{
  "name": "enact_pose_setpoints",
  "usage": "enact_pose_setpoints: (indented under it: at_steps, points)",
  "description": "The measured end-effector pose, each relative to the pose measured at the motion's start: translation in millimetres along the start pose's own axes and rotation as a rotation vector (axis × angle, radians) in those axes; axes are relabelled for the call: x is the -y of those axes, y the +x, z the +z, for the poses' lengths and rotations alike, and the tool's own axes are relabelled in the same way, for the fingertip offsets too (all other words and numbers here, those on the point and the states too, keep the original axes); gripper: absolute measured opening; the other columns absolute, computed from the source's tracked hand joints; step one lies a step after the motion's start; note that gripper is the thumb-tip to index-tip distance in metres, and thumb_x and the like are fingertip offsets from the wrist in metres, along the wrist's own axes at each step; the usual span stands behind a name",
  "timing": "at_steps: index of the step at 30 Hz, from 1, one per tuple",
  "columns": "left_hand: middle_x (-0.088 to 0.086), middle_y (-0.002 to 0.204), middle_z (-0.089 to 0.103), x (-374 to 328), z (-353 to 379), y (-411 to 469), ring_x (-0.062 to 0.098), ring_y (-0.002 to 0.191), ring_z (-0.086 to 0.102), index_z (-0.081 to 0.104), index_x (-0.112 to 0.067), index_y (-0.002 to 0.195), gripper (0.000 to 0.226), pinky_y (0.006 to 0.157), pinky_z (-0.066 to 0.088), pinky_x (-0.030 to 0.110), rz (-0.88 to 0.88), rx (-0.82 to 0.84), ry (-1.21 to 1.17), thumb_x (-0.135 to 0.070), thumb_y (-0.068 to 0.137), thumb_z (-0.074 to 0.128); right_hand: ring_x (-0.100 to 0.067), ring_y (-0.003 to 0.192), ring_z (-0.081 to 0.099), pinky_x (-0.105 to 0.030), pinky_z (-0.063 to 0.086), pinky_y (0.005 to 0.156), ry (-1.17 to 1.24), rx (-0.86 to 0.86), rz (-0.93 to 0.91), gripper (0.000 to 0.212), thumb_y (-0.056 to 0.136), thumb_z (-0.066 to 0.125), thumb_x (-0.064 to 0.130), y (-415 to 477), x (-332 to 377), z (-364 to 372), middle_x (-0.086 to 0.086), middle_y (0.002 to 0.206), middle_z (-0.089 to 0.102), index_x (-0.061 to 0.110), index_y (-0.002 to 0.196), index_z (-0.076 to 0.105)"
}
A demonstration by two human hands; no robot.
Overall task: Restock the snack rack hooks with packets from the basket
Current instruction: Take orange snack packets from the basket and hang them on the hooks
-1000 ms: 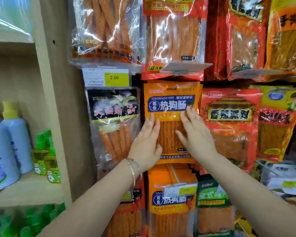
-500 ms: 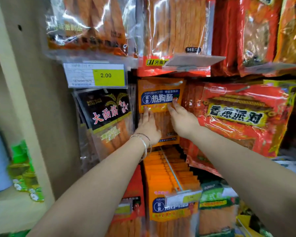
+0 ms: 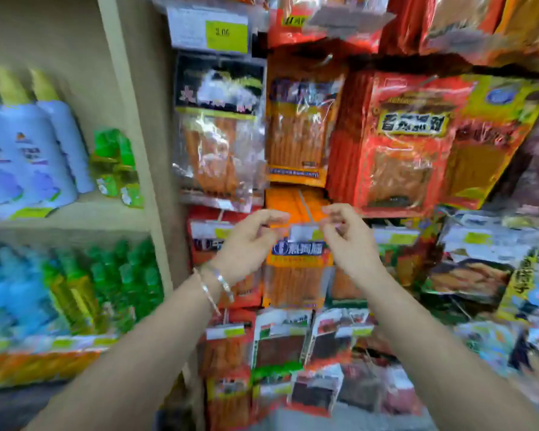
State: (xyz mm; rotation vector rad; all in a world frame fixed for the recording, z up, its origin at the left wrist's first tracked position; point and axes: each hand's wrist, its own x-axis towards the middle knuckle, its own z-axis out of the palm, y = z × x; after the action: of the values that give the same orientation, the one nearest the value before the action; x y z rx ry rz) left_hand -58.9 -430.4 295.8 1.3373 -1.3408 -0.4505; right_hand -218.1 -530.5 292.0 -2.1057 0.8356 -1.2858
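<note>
Nearest the camera, both forearms reach up into the rack, the left wrist wearing thin bracelets. A second ago both palms lay flat against the upper orange hot-dog-stick packet, pressing it back. Now the left hand and right hand have come off it and dropped lower. They are near each other but apart, fingers loosely curled. As far as the motion blur allows, they hold nothing.

Just behind the fingertips is the price tag at the front of the next hook down, where a full stack of the same orange packets hangs. Whether a finger touches the tag cannot be told.

Further back, the upper orange packet hangs on its own hook between a black-topped packet and the red packets — nobody's hand is on it. That hook looks finished, so the likely next step is fetching another packet. The basket is out of view.
</note>
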Motion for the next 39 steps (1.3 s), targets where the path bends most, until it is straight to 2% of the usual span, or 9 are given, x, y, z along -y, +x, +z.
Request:
enact_pose_setpoints:
  at_steps: [3, 6, 10, 12, 16, 21, 29, 34, 39]
  points:
    - [-0.003, 0.097, 0.062, 54, 2, -128, -0.001, 0.081, 0.06, 0.06, -0.012, 0.105, 0.03, 0.083, 0.048, 0.023, -0.276, -0.015, -0.039, 0.011, 0.09, 0.048, -0.013, 0.075, 0.054, -0.03, 0.045, 0.073, 0.034, 0.192, 0.192, 0.023, 0.089, 0.056, 0.004, -112, -26, 16, 0.007, 0.083, 0.058, 0.021, 0.105, 0.056]
    - [0.008, 0.093, 0.061, 102, 8, -263, 0.016, 0.089, 0.059, 0.059, -0.003, 0.104, 0.018, 0.091, 0.045, 0.042, -0.671, -0.083, -0.074, 0.006, 0.092, 0.049, -0.019, 0.078, 0.052, -0.029, 0.039, 0.071, 0.014, 0.381, 0.451, 0.019, 0.089, 0.056, -0.001, -225, -48, 36, -0.006, 0.082, 0.056, 0.002, 0.108, 0.057]
    - [0.011, 0.097, 0.059, 127, 4, -416, 0.023, 0.095, 0.054, 0.062, 0.0, 0.105, 0.018, 0.084, 0.047, 0.034, -1.063, -0.113, -0.014, 0.004, 0.091, 0.052, -0.02, 0.07, 0.049, -0.024, 0.032, 0.059, -0.069, 0.62, 0.795, 0.023, 0.088, 0.056, -0.003, -359, -54, 60, -0.011, 0.081, 0.056, -0.007, 0.111, 0.055]
    - [0.011, 0.092, 0.06, 124, 0, -476, 0.019, 0.087, 0.055, 0.064, -0.002, 0.099, 0.014, 0.067, 0.047, 0.021, -1.201, -0.095, 0.033, 0.002, 0.092, 0.052, -0.021, 0.074, 0.053, -0.023, 0.039, 0.061, -0.116, 0.772, 0.919, 0.024, 0.088, 0.055, -0.002, -409, -48, 70, -0.021, 0.09, 0.06, -0.006, 0.112, 0.054]
    - [0.014, 0.087, 0.062, 116, -12, -559, 0.021, 0.073, 0.056, 0.066, -0.003, 0.093, 0.016, 0.069, 0.049, 0.03, -1.426, -0.181, -0.018, 0.0, 0.091, 0.051, -0.021, 0.06, 0.053, -0.024, 0.04, 0.054, -0.165, 1.055, 1.156, 0.016, 0.084, 0.062, 0.013, -473, -34, 85, -0.013, 0.089, 0.056, 0.011, 0.098, 0.055]
    - [0.019, 0.087, 0.062, 130, -68, -592, 0.027, 0.062, 0.052, 0.063, -0.008, 0.097, 0.018, 0.059, 0.045, 0.028, -1.545, -0.333, -0.097, 0.0, 0.093, 0.047, -0.028, 0.088, 0.059, -0.039, 0.047, 0.085, -0.334, 1.319, 0.971, 0.007, 0.09, 0.056, 0.008, -491, -19, 128, -0.02, 0.099, 0.061, 0.003, 0.093, 0.061]
    - [0.012, 0.086, 0.059, 173, -204, -575, 0.019, 0.067, 0.053, 0.061, -0.009, 0.092, 0.021, 0.061, 0.046, 0.024, -1.525, -0.222, -0.121, 0.002, 0.094, 0.044, -0.007, 0.057, 0.055, -0.015, 0.044, 0.052, -0.094, 1.219, 0.9, 0.016, 0.095, 0.053, 0.015, -435, 58, 282, -0.001, 0.076, 0.062, 0.025, 0.083, 0.057]
    - [0.009, 0.089, 0.059, 217, -292, -535, 0.016, 0.072, 0.052, 0.058, -0.008, 0.103, 0.019, 0.056, 0.038, 0.016, -1.437, -0.196, -0.151, 0.002, 0.093, 0.045, -0.01, 0.074, 0.063, -0.019, 0.047, 0.062, -0.007, 1.198, 0.955, 0.008, 0.097, 0.05, 0.028, -406, 71, 368, 0.004, 0.09, 0.066, 0.03, 0.098, 0.057]
    - [0.007, 0.086, 0.055, 277, -332, -496, 0.016, 0.073, 0.052, 0.053, -0.004, 0.107, 0.024, 0.058, 0.044, 0.014, -1.416, -0.222, -0.255, 0.009, 0.094, 0.038, -0.016, 0.08, 0.063, -0.025, 0.048, 0.065, 0.017, 1.048, 1.303, 0.015, 0.096, 0.052, 0.03, -405, 39, 435, -0.002, 0.094, 0.065, 0.021, 0.106, 0.057]
